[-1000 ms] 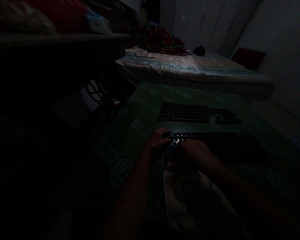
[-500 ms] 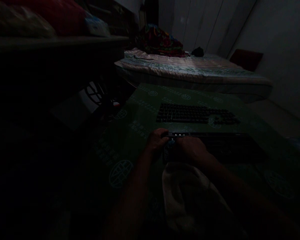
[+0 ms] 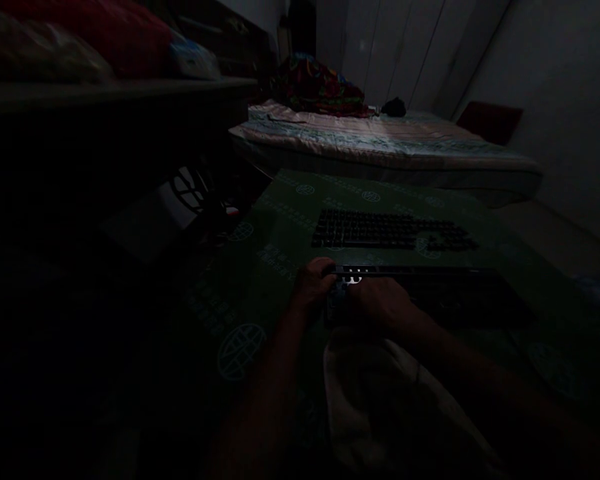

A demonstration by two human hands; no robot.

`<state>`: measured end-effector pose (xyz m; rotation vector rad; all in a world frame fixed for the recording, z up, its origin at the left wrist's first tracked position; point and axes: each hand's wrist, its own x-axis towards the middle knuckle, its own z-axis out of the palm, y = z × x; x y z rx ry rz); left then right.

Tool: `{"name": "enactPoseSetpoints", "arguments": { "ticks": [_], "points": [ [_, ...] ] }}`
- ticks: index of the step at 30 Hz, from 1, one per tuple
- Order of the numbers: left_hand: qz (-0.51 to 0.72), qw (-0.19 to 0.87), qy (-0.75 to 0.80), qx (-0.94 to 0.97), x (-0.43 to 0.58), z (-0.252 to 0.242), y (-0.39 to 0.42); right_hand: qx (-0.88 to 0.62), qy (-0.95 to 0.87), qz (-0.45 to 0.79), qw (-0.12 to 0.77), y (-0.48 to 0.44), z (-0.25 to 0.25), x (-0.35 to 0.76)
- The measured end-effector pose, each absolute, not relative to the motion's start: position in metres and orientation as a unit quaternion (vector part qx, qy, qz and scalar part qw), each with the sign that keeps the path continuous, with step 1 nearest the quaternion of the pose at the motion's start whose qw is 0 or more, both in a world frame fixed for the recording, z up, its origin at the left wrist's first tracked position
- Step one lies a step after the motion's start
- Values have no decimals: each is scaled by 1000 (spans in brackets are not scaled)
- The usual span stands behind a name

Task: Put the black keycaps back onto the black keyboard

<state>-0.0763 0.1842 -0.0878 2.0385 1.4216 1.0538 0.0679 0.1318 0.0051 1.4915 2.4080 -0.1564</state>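
Observation:
A dark keyboard (image 3: 460,293) lies crosswise on a green sheet with pale printed emblems. At its left end, my left hand (image 3: 314,283) grips the upper corner with the fingers curled. My right hand (image 3: 383,300) is closed over the keyboard's left part, fingers pointing down; whatever they may hold is hidden. Small bright spots show on the keyboard just above and left of those fingers. Beyond it, black keycaps (image 3: 370,230) are laid out in rows on the green sheet, with a gap toward the right side.
Patterned cloth (image 3: 365,393) bulges up just in front of the keyboard. Past the green surface (image 3: 270,273) stands a bed (image 3: 380,143) with a bunched blanket (image 3: 320,87). A shelf (image 3: 130,90) with bags is on the left, a dark spoked wheel shape (image 3: 190,190) below. The room is dim.
My right hand has shifted slightly down, uncovering more bright spots on the keyboard. My left hand stays at the corner. The camera view has tilted slightly.

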Motion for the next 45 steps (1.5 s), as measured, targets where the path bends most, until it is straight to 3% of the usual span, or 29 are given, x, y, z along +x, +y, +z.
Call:
{"name": "enactPoseSetpoints", "arguments": {
  "ticks": [45],
  "points": [
    [392,259,531,705,-77,-87,186,481,863,-23,151,153,11,65]
  ]
}}
